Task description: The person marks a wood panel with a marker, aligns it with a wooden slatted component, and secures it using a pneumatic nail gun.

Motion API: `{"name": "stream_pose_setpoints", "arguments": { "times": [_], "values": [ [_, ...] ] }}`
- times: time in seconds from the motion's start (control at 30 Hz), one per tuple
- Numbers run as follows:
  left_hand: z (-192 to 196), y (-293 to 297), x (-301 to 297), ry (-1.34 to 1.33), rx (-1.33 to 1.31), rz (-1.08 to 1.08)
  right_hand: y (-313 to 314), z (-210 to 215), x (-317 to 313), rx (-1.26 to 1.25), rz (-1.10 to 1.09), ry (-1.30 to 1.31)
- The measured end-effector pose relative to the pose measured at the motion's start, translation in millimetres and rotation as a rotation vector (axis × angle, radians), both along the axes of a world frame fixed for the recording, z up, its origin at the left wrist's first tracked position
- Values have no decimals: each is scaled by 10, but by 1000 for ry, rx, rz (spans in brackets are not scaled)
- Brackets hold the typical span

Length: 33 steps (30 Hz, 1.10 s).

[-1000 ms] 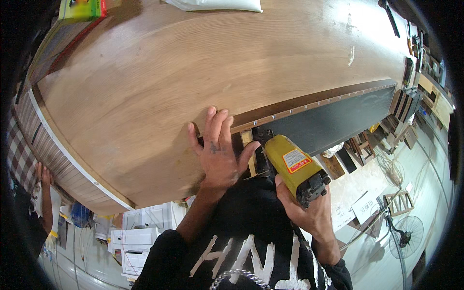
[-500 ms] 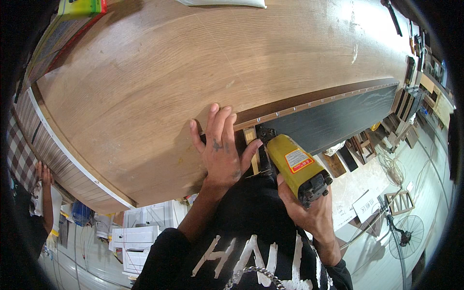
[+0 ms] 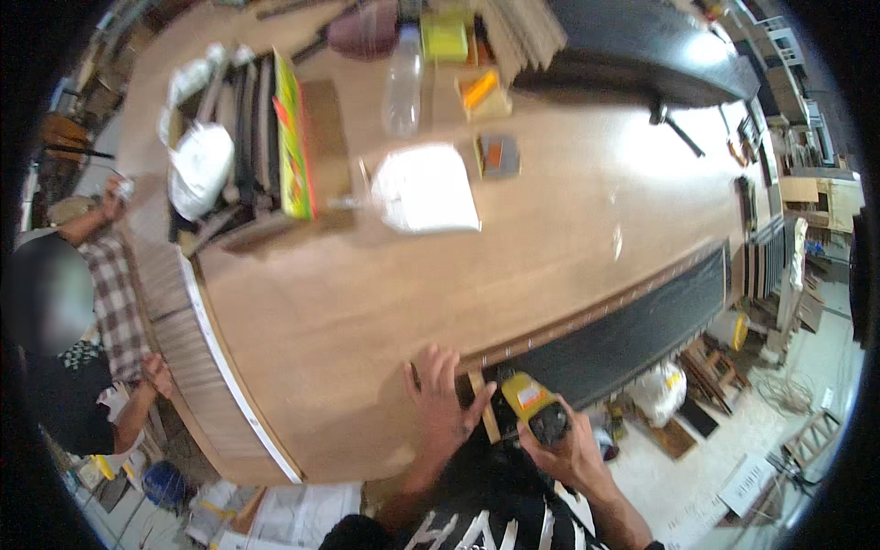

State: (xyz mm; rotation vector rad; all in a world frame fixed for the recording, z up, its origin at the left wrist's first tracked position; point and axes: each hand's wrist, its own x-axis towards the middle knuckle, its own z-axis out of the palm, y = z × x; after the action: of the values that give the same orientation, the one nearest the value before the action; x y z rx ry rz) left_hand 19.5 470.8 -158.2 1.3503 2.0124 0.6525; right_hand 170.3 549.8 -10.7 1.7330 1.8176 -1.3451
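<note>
My right hand [image 3: 573, 449] is wrapped round a yellow-and-black staple gun [image 3: 529, 394]. The tool's black nose is at the near end of a long dark panel [image 3: 623, 335]. Along this panel runs a brown wooden strip [image 3: 522, 346] with a row of small metal staples. Fingers spread, my left hand [image 3: 440, 403] lies at the tabletop's near edge, just left of the strip's end. Its thumb reaches toward a short pale wood piece [image 3: 482, 403] beside the gun. The gun's tip and the spot beneath it are partly hidden.
On the wide wooden tabletop [image 3: 367, 302] lie a white bag [image 3: 426, 188], a plastic bottle [image 3: 403, 87] and a box of dark strips [image 3: 289, 137]. A large dark panel [image 3: 642, 46] stands at the far right. Another person [image 3: 82, 394] is at the left edge.
The view has tilted up, bringing the far tabletop and the other person into sight. My left hand stays spread by the strip's end, and my right hand still grips the staple gun.
</note>
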Motion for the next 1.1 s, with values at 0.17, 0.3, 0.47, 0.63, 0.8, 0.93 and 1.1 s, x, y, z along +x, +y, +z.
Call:
{"name": "stream_pose_setpoints", "arguments": {
  "times": [0.17, 0.3, 0.47, 0.63, 0.8, 0.93, 1.1],
  "values": [
    [86, 163, -65, 153, 118, 84, 73, 62, 300, -19, -348, 283],
    [-78, 289, -7, 177, 250, 134, 13, 94, 728, 141, -364, 269],
    [-228, 244, 107, 168, 268, 220, -272, 146, 1479, 84, -508, 220],
    [-312, 282, 262, 254, 250, 260, -761, -146, 2525, 309, -510, 314],
    [-287, 174, 892, 679, 74, 182, -1120, -289, 3672, 427, -444, 358],
    [-225, 293, 1416, 676, -41, 239, -1205, -160, 4339, 380, -591, 235],
    [-380, 594, 1743, 641, 27, 360, -968, 1, 4860, 334, -573, 261]
  ]
}}
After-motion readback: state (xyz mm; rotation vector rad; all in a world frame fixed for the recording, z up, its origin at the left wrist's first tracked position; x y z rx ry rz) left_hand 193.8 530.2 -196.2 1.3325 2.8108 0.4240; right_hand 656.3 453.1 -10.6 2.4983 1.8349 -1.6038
